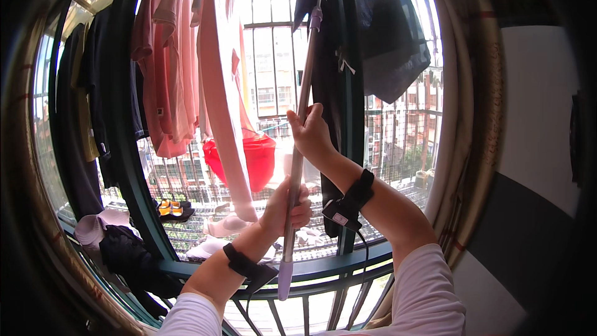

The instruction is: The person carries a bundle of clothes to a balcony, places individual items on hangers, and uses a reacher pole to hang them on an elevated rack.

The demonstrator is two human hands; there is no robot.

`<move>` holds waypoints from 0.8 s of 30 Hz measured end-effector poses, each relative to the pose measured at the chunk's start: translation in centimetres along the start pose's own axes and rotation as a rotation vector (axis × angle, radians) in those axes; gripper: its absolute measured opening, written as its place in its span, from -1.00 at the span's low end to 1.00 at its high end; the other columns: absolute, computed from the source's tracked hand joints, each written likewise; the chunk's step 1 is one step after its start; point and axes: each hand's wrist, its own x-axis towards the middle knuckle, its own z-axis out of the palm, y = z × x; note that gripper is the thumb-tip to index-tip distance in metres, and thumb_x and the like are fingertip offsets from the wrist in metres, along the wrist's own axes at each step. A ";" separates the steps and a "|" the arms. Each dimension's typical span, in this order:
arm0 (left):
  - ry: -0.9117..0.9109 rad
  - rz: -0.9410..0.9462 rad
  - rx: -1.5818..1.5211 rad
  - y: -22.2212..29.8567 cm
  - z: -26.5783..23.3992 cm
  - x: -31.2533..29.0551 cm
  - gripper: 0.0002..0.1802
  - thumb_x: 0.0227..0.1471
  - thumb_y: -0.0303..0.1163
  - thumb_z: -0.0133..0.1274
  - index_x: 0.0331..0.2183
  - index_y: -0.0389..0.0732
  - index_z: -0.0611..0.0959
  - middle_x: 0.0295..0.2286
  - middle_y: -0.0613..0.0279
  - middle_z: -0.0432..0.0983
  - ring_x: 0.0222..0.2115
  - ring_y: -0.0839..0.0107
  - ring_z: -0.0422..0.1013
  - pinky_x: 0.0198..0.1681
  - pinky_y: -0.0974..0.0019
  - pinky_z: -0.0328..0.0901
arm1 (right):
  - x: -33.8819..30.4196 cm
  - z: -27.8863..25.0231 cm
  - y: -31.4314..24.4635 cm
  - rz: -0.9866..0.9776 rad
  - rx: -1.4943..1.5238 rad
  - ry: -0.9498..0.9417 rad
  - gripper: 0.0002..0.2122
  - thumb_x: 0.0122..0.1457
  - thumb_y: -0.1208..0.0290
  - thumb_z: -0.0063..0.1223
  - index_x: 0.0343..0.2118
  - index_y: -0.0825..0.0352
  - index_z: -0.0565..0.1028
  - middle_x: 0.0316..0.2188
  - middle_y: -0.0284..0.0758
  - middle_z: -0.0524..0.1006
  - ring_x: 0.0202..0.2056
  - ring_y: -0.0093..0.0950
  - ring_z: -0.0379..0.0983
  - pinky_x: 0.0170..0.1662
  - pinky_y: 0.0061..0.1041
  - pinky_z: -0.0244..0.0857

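Observation:
A long metal pole (305, 87) with a lilac end grip stands nearly upright before me, its top reaching up among the hanging clothes. Low on the shaft, my left hand (286, 206) is wrapped round it. Higher up, my right hand (310, 132) grips the same pole, thumb along it. The pole's upper end is close to dark trousers (326, 56); whether it touches them I cannot tell. Pink trousers (217, 74) hang just left of the pole, with a pink top (177, 56) beyond them and a red garment (258, 158) lower down.
A green window frame (353, 87) rises right of the pole, with barred grating outside. Dark garments (78, 106) hang at the left. Shoes (174, 210) rest on the outer ledge. A cap (106, 224) sits by the left frame. A curtain (476, 106) borders the right.

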 end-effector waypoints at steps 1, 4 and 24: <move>0.001 0.002 -0.004 -0.2 -0.5 -0.7 -0.42 0.12 0.13 -0.45 -0.59 -0.15 0.35 -0.83 0.41 0.07 -0.85 0.57 0.03 -0.83 0.49 -0.02 | -0.7 0.1 0.0 -0.027 0.026 0.017 -0.63 0.13 0.14 -0.08 -0.35 0.38 0.15 -0.67 -0.13 0.42 -0.62 -0.21 0.44 -0.59 -0.37 0.28; -0.042 -0.058 0.004 -0.6 -1.9 -4.5 -0.44 0.11 0.12 -0.40 -0.58 -0.15 0.37 -0.81 0.39 0.08 -0.84 0.57 0.03 -0.81 0.51 -0.03 | -3.1 0.2 -1.5 0.124 0.180 -0.135 -0.63 0.14 0.13 -0.08 -0.34 0.39 0.16 -0.62 -0.19 0.43 -0.61 -0.35 0.45 -0.61 -0.46 0.30; 0.188 -0.451 0.551 -10.2 -8.8 -27.0 -0.50 0.01 0.09 -0.13 -0.33 -0.20 0.46 -0.41 0.29 0.40 -0.27 0.43 0.36 -0.08 0.30 0.19 | -19.1 1.9 -4.1 0.451 0.808 -1.008 -0.53 0.13 0.20 -0.02 -0.03 0.40 0.15 -0.31 -0.25 0.43 -0.23 -0.54 0.37 -0.18 -0.58 0.26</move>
